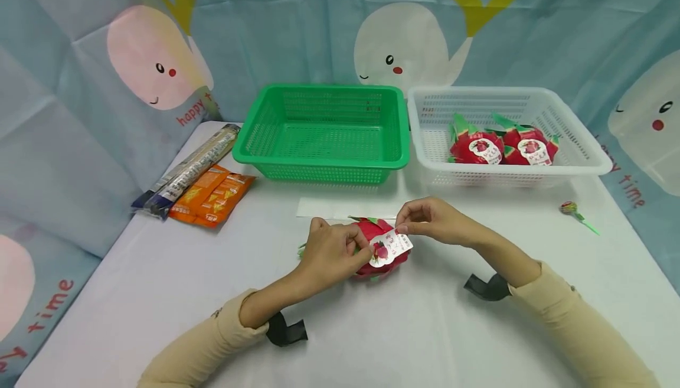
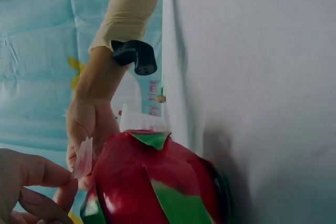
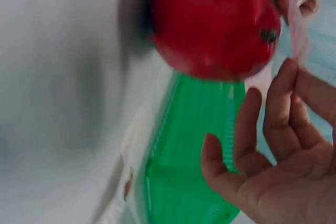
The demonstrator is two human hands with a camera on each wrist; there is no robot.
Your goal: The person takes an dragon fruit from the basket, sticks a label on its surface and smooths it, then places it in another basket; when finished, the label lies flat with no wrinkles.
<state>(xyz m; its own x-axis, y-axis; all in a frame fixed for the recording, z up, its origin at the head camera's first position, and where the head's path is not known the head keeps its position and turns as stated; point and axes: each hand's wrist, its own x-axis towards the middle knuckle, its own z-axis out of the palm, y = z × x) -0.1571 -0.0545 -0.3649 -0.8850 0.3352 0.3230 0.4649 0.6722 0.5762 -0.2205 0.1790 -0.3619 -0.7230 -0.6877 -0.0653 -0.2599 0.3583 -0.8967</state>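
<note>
A red dragon fruit (image 1: pixel 392 264) with green-tipped scales lies on the white table. Just over it is a white label sticker (image 1: pixel 391 246) printed with a fruit picture and red writing. My left hand (image 1: pixel 330 251) pinches the sticker's left edge between thumb and finger. At its upper right corner, the thumb and fingertip of my right hand (image 1: pixel 438 221) pinch it too. Seen from the left wrist, the sticker (image 2: pixel 83 160) stands at the side of the fruit (image 2: pixel 142 177). In the right wrist view the other fingers of my right hand (image 3: pixel 283 156) are spread.
Behind the hands stands a green basket (image 1: pixel 321 169). To its right, a white basket (image 1: pixel 510 176) holds two labelled dragon fruits (image 1: pixel 478 147). An orange packet (image 1: pixel 212 196) and a long silver packet (image 1: pixel 188 166) lie at left, a lollipop (image 1: pixel 569 208) at right. A white strip (image 1: pixel 329 208) lies behind the fruit.
</note>
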